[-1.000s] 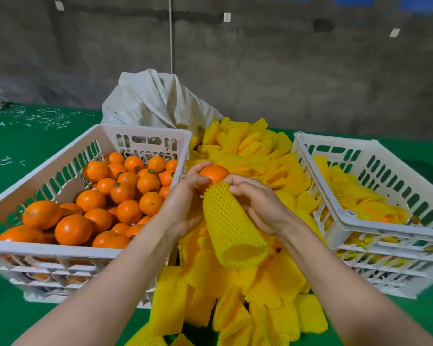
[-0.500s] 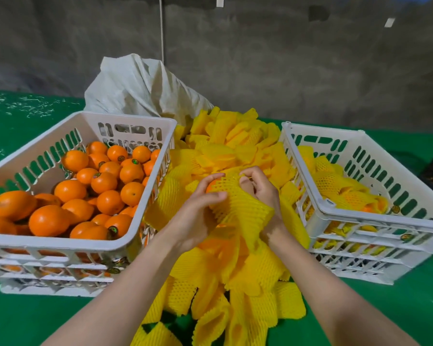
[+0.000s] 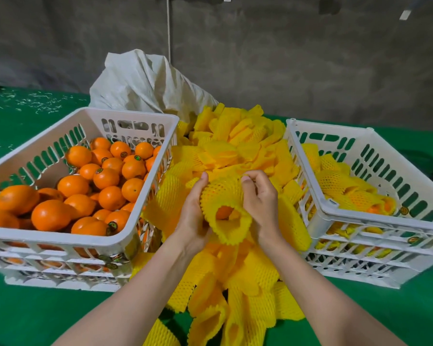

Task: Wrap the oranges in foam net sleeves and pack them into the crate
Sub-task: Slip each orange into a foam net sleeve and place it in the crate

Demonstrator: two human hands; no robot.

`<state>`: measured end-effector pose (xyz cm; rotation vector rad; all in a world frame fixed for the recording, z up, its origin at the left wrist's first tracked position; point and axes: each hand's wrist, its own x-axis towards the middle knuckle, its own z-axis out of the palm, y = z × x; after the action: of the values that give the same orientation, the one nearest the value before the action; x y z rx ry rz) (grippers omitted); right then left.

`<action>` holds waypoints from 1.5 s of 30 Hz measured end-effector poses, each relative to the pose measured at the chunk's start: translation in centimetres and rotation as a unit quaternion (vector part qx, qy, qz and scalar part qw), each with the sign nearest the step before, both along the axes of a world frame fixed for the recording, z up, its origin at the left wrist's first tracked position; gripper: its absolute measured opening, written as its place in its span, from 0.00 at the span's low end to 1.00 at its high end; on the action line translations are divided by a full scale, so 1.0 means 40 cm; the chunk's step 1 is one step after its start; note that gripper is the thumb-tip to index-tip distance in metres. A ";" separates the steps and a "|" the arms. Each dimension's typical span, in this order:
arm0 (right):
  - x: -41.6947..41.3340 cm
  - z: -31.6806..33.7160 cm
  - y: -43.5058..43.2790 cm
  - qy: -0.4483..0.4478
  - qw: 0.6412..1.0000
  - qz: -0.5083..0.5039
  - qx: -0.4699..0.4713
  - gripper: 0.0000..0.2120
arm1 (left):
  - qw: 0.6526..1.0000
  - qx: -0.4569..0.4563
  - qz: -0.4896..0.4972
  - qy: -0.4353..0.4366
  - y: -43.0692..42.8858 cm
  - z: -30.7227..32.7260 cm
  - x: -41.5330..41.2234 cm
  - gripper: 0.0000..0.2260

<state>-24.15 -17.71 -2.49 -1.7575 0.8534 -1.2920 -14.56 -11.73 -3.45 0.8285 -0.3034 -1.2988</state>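
Note:
Both hands hold one yellow foam net sleeve (image 3: 223, 196) above the sleeve pile. My left hand (image 3: 194, 211) grips its left side and my right hand (image 3: 260, 201) pinches its right side. An orange (image 3: 223, 212) sits inside the sleeve and shows through the open near end. The white crate on the left (image 3: 48, 239) is full of bare oranges (image 3: 105, 178). The white crate on the right (image 3: 335, 211) holds several sleeved oranges (image 3: 335, 181).
A heap of loose yellow sleeves (image 3: 235, 146) lies between the two crates and spills toward me. A white sack (image 3: 140, 83) stands behind it. Green cloth (image 3: 35, 315) covers the table. A grey wall (image 3: 260, 58) rises at the back.
The orange, which stuck out of the sleeve's top a second ago, is now down inside it. The sleeve has been pulled over it and both hands have closed round it.

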 end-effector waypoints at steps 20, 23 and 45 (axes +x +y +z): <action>0.043 -0.059 0.013 -0.053 0.961 0.103 0.250 0.25 | 0.943 0.107 0.247 -0.198 -0.022 0.018 -0.001 0.18; 0.042 -0.056 0.013 -0.076 0.941 0.135 0.301 0.26 | 0.886 0.073 0.279 -0.363 -0.018 0.000 0.003 0.21; 0.015 -0.010 0.032 -0.168 0.906 0.198 0.334 0.19 | 0.908 0.011 0.190 -0.372 -0.005 0.008 0.021 0.17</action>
<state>-23.56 -16.42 -2.87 -1.0482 0.5961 -0.8502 -13.71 -11.94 -3.12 1.3148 -0.6919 -0.5780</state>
